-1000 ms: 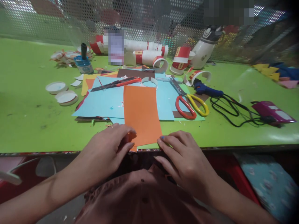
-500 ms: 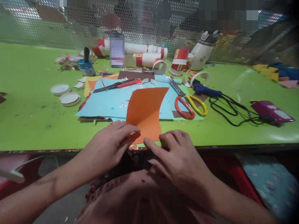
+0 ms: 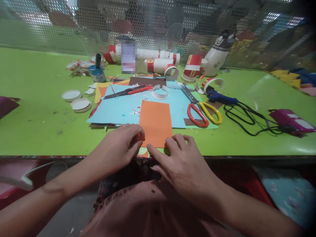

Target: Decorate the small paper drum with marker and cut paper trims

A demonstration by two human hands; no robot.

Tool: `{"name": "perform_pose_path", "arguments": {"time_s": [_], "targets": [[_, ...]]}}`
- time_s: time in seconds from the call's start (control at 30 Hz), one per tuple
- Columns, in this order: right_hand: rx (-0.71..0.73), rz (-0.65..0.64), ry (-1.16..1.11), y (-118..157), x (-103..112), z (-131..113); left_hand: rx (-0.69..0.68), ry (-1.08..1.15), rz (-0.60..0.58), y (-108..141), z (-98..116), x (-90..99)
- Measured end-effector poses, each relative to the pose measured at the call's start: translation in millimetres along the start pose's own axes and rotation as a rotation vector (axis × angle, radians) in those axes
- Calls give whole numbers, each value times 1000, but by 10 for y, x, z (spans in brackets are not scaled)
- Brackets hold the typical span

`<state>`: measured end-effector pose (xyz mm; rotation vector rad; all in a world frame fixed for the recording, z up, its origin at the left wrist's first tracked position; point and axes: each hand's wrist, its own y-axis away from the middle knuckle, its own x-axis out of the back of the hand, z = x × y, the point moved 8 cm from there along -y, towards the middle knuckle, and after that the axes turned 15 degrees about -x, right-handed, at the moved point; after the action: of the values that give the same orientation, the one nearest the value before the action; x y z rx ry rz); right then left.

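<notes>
A rectangular sheet of orange paper (image 3: 155, 123) lies nearly flat at the table's front edge, its far part over light blue paper (image 3: 112, 108). My left hand (image 3: 124, 143) is closed at the sheet's left edge, thumb and fingers pinched together on its lower left corner. Across the lower right corner, my right hand (image 3: 181, 153) rests with fingers apart, the index finger stretched along the near edge. A white paper ring (image 3: 160, 92) sits just beyond the sheet. Scissors with one red and one yellow handle (image 3: 197, 108) lie to its right.
Red-handled black scissors (image 3: 128, 91) lie on the blue paper. A blue glue gun (image 3: 219, 96) trails a black cord at right. Behind are paper cups (image 3: 192, 67), a blue jar (image 3: 97, 74) and a white jug (image 3: 214, 56). Two white lids (image 3: 81, 104) lie left.
The orange paper's far end, raised and curved before, has come down flat. The white ring behind it shows fully now. My right fingers have shifted slightly left along the near edge.
</notes>
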<state>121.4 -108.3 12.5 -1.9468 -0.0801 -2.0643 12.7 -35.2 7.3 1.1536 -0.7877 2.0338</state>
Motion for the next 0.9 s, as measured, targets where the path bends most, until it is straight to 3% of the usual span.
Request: {"name": "perform_pose_path", "arguments": {"time_s": [0.57, 0.7, 0.9], "targets": [[78, -92, 16, -82, -19, -70, -127, 9, 113, 141, 5, 41], [93, -82, 30, -83, -40, -93, -224, -48, 199, 229, 83, 85], [104, -70, 41, -101, -62, -93, -391, -103, 182, 355, 235, 55]]}}
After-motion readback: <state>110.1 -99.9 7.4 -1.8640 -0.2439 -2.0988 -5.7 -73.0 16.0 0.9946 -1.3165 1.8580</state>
